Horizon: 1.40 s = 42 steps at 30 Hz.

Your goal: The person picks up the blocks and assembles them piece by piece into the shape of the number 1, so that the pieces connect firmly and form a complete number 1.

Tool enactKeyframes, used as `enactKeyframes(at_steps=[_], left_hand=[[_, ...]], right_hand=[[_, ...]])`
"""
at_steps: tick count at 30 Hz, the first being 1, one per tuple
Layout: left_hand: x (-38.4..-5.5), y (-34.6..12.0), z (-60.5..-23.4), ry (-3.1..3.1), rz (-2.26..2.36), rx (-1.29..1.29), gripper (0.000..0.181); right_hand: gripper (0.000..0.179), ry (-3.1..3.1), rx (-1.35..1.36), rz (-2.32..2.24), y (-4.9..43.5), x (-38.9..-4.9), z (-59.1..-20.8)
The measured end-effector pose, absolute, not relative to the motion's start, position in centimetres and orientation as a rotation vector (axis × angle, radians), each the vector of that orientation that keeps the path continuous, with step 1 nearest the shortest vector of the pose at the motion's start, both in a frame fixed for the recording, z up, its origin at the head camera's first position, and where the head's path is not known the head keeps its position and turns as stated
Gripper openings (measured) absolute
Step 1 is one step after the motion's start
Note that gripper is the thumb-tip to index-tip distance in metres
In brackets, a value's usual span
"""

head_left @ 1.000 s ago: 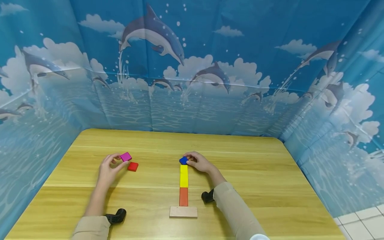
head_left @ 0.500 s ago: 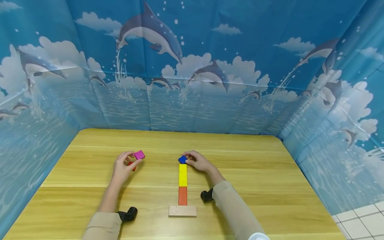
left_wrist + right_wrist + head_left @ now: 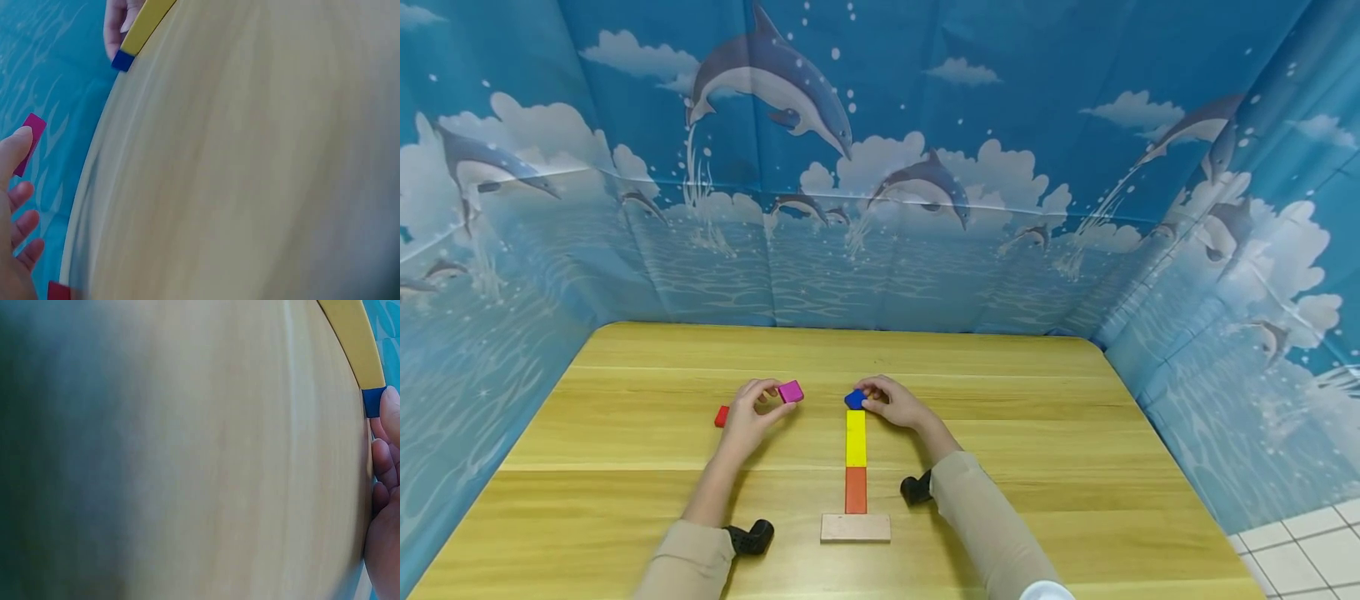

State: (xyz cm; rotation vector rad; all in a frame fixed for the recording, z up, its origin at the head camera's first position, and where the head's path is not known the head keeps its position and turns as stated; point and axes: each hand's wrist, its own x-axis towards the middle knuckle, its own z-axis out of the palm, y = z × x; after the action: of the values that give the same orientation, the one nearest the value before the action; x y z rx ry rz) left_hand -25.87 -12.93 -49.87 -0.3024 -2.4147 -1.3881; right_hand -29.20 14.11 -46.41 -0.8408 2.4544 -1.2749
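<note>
My left hand [image 3: 751,421] pinches a magenta square block [image 3: 791,392] between thumb and fingers, held above the table to the left of the block row. My right hand [image 3: 895,403] pinches a blue block [image 3: 854,400] at the far end of that row. Against the blue block lies a long yellow block [image 3: 856,438], then an orange-red block [image 3: 856,490], then a pale wooden block [image 3: 855,528] set crosswise at the near end. In the left wrist view the thumb presses the face of the magenta block [image 3: 31,144].
A small red block [image 3: 722,417] lies on the wooden table [image 3: 1015,400], just left of my left hand. Black wrist mounts [image 3: 752,538] sit at both cuffs. A dolphin-print curtain [image 3: 880,275] stands behind the table's far edge.
My left hand has carried the magenta block rightward, past the red block and toward the row. The right hand stays at the blue block.
</note>
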Motion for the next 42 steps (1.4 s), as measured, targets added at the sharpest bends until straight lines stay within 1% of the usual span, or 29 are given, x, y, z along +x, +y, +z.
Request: enactKeyframes(at_steps=[18, 26, 29, 36, 42], left_hand=[[-27.3, -9.5, -51.4, -2.481, -1.407, -0.320, 0.032], [-27.8, -8.3, -51.5, -2.510, -1.356, -0.377, 0.032], [-27.8, -8.0, -51.5, -2.539, -1.336, -0.375, 0.032], [-27.8, -7.4, -51.8, -2.588, -1.229, -0.407, 0.033], [-27.9, -7.2, -52.1, -2.607, -1.172, -0.403, 0.033]], right_hand=[[0.029, 2.449, -0.847, -1.295, 14.1, -29.5, -46.8], [0.030, 2.451, -0.851, -1.292, 14.1, -29.2, -46.4], [0.029, 2.453, -0.861, -1.293, 14.1, -29.4, -46.8], [0.029, 2.499, -0.834, -1.297, 14.4, -31.2, -49.9], [0.028, 2.506, -0.772, -1.291, 14.6, -31.4, -50.2]])
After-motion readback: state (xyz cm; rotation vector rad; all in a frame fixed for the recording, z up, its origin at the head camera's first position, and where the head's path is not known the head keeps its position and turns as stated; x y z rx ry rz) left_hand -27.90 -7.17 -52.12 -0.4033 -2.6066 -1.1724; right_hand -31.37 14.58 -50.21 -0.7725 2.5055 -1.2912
